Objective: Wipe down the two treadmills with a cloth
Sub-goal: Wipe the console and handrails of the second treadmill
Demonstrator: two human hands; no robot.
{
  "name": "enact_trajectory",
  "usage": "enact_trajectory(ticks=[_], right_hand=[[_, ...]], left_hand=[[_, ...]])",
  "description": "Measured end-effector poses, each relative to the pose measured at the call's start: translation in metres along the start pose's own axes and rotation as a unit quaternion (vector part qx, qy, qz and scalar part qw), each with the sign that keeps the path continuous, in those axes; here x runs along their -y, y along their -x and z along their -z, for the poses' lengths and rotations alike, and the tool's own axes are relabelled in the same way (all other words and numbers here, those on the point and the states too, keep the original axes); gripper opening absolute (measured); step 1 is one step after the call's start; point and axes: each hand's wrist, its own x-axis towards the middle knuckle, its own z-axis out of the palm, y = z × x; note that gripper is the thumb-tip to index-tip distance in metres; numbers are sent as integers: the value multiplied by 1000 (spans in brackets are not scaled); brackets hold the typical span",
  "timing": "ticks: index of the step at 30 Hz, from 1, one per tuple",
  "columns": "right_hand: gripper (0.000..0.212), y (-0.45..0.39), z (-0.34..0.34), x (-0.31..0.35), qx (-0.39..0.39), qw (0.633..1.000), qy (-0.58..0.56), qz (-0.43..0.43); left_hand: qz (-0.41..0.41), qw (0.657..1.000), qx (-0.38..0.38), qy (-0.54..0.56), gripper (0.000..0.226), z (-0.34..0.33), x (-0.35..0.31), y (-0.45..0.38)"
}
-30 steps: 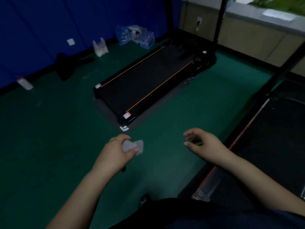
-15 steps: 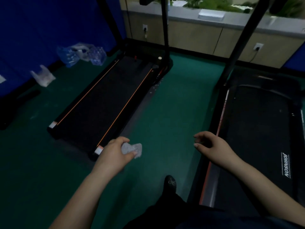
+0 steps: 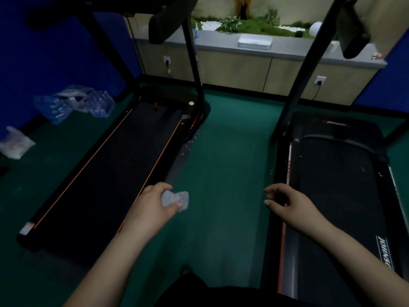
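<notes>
Two black treadmills stand side by side on green floor. The left treadmill [image 3: 115, 169] has orange stripes along its belt. The right treadmill [image 3: 338, 185] carries white lettering on its side rail. My left hand [image 3: 152, 207] grips a crumpled grey cloth [image 3: 176, 198] in the air over the left treadmill's right edge. My right hand [image 3: 287, 204] hovers with loosely curled fingers, holding nothing, above the right treadmill's left rail.
A strip of green floor [image 3: 228, 173] runs between the machines. Both treadmills' uprights and consoles rise ahead. Plastic-wrapped bottle packs [image 3: 73, 103] and a white bag [image 3: 15, 144] lie by the blue wall. A low cabinet [image 3: 232, 67] with wall sockets and plants stands behind.
My view has swung right and upward, bringing both treadmills and the cabinet into sight. The hands keep the same pose, the left still gripping the cloth.
</notes>
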Motion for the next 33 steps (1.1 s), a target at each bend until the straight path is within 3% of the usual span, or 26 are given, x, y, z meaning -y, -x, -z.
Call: enact_trajectory(ticks=[11, 16, 22, 33], right_hand=[[23, -184, -5, 28, -44, 997, -11, -55], [22, -263, 21, 53, -88, 994, -13, -56], [22, -334, 43, 36, -108, 989, -26, -100], [24, -528, 136, -13, -102, 987, -22, -125]], left_hand=[[-25, 997, 63, -22, 51, 10, -2, -216], [-78, 993, 76, -38, 50, 20, -38, -318], [-127, 984, 110, -50, 50, 9, -91, -421], [-102, 982, 149, -52, 51, -51, -193, -615]])
